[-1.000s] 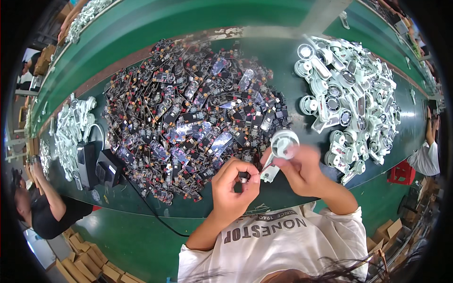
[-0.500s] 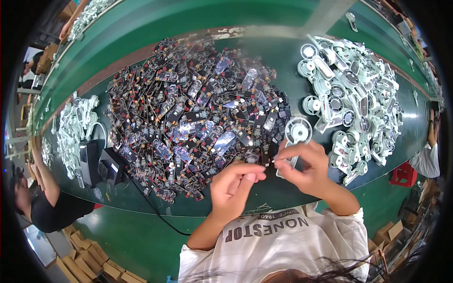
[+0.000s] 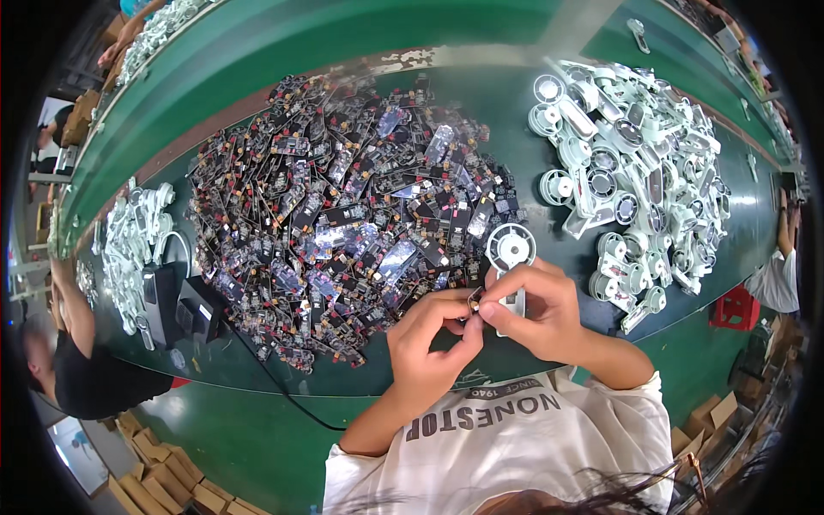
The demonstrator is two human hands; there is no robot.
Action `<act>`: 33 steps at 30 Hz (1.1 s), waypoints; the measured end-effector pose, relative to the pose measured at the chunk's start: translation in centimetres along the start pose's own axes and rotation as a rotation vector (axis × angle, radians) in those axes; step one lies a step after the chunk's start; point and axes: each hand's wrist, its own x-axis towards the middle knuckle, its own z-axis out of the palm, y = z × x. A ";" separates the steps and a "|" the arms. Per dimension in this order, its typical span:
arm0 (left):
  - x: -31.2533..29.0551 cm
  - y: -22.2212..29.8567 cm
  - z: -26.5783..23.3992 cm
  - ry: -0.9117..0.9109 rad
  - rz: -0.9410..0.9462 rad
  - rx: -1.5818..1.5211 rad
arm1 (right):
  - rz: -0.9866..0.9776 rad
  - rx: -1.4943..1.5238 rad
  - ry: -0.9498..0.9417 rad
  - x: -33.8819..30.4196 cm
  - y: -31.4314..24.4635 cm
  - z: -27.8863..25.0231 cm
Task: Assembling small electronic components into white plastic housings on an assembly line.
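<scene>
My right hand [image 3: 549, 311] is closed around a pale white-green handheld fan housing [image 3: 512, 249], its round fan head upward and its handle partly hidden by the fingers. Close beside it, my left hand [image 3: 429, 343] pinches a small dark part [image 3: 475, 299] between thumb and forefinger. Fingertips of both hands meet at this part, too small to make out further. Beyond my hands spreads a wide heap of small dark circuit boards [image 3: 343, 215] with red and orange bits on them.
A large pile of pale fan housings [image 3: 635, 172] lies at right, a smaller pile of pale parts [image 3: 129, 249] at far left. Two black boxes [image 3: 197, 309] stand near it, with a black cable [image 3: 283, 386] running off the table edge. Other people work at both sides.
My right hand has moved left with the fan housing, toward my left hand. The hands were apart and now meet. A small dark part now shows in my left fingertips.
</scene>
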 end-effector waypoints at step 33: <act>-0.4 -0.1 1.0 0.048 0.240 0.489 | -0.175 -0.243 0.099 -0.4 0.6 0.9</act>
